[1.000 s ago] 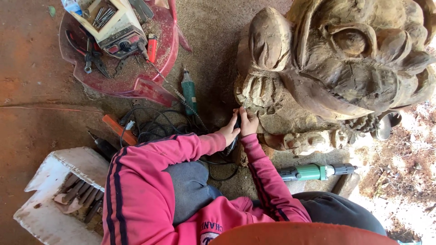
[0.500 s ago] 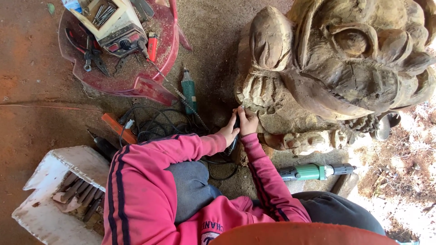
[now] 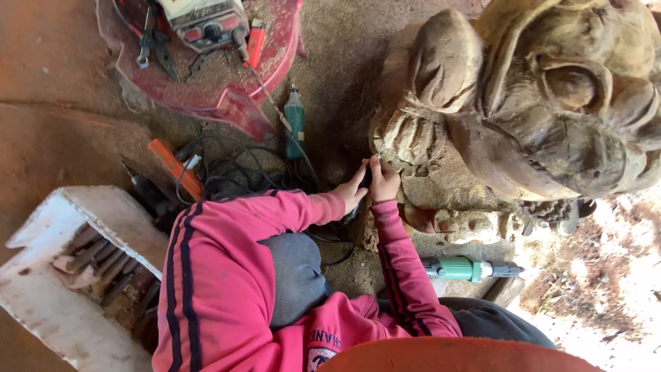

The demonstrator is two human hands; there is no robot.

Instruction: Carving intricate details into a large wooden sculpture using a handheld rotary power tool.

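A large carved wooden sculpture [image 3: 523, 103] stands on the ground in front of me. Both my pink-sleeved arms reach to its lower left part. My right hand [image 3: 384, 182] is closed around a small dark carving tool [image 3: 365, 180] whose thin tip touches the wood near a ribbed section. My left hand [image 3: 351, 194] grips the same tool from the left side, just below the right hand. Most of the tool's body is hidden between my fingers.
A green power tool [image 3: 468, 269] lies on the ground by my right elbow, and another green tool [image 3: 295, 120] sits above my hands. Black cables [image 3: 234, 172], an orange-handled tool [image 3: 175, 169], a red tray [image 3: 227, 103] of tools and a white box [image 3: 62, 303] of chisels are at left.
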